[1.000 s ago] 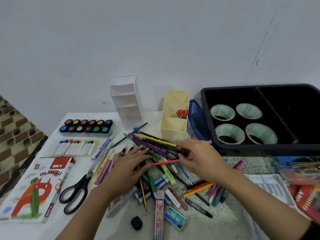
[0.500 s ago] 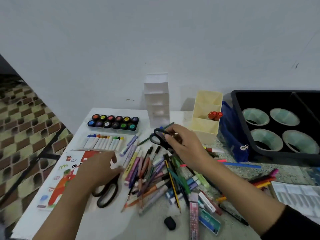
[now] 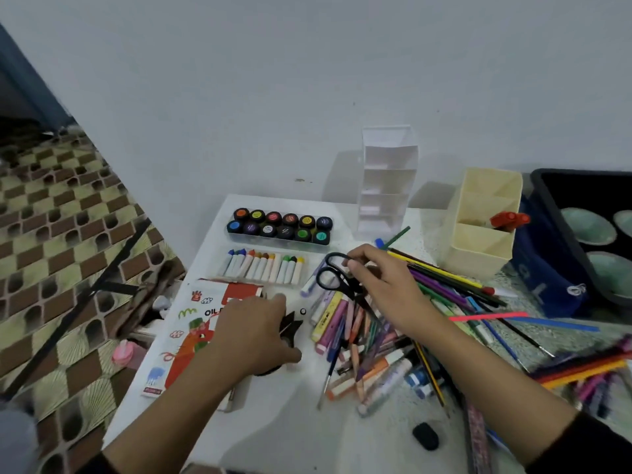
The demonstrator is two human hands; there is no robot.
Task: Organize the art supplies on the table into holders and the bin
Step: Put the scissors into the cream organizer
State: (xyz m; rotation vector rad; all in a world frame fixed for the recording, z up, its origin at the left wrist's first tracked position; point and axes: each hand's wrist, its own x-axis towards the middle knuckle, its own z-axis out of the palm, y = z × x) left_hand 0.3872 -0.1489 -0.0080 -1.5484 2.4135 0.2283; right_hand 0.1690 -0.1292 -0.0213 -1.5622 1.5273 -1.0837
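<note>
My right hand (image 3: 386,289) pinches a small pair of black scissors (image 3: 333,278) by the handles, just above a pile of pens and markers (image 3: 369,340). My left hand (image 3: 253,333) lies curled over a larger pair of black scissors (image 3: 291,323); only the blades and a bit of handle show. A white tiered holder (image 3: 388,186) stands at the back. Right of it is a cream holder (image 3: 478,244) with red markers (image 3: 509,218) in one compartment. The black bin (image 3: 554,200) at far right holds tape rolls (image 3: 584,224).
Paint pots (image 3: 280,225) and a tray of oil pastels (image 3: 263,268) lie at the back left, the pastel box (image 3: 205,336) under my left hand. Coloured pencils (image 3: 444,275), a blue pouch (image 3: 547,285) and a black eraser (image 3: 425,436) lie around. The table edge (image 3: 164,340) drops to the floor on the left.
My right hand has left the pencil pile holding the small scissors and raised them. My left hand slid left onto the larger scissors. The view has swung left.
</note>
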